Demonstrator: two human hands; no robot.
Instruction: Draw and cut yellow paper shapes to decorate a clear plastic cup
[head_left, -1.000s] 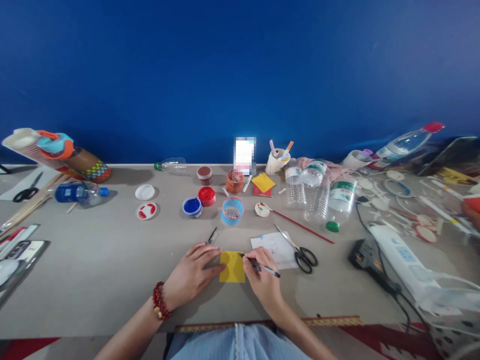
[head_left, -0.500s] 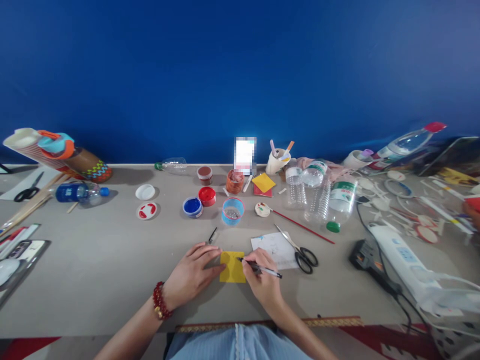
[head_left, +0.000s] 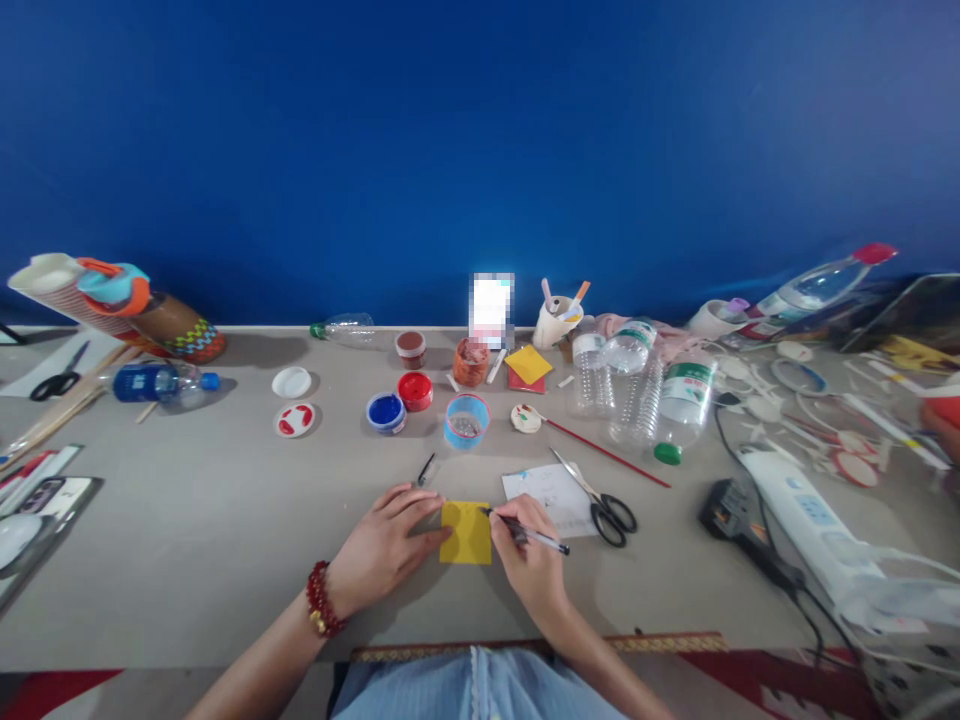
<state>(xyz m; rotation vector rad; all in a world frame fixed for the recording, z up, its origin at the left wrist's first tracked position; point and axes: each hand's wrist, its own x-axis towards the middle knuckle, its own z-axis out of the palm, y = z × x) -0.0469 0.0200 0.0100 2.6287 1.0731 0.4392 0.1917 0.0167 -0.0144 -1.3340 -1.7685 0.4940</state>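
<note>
A yellow square of paper (head_left: 466, 535) lies on the table between my hands. My left hand (head_left: 386, 545) rests flat with its fingers spread, the fingertips on the paper's left edge. In my right hand (head_left: 529, 555) is a black-tipped pen (head_left: 541, 538), its tip at the paper's upper right corner. Faint marks show near the top edge of the paper. Just right of my right hand are a white sheet with drawing on it (head_left: 536, 485) and black-handled scissors (head_left: 613, 518). A black pen cap (head_left: 426, 469) lies above my left hand.
Ahead stand a blue paint jar (head_left: 386, 412), a red paint jar (head_left: 415, 391) and a clear blue-rimmed cup (head_left: 466, 420). A red brush (head_left: 607, 453) and plastic bottles (head_left: 684, 400) lie to the right, beyond them a power strip (head_left: 810, 530). A blue-labelled bottle (head_left: 150, 384) lies far left.
My right hand and the pen tip have moved slightly to the right along the top of the yellow paper. My left hand stays in place.
</note>
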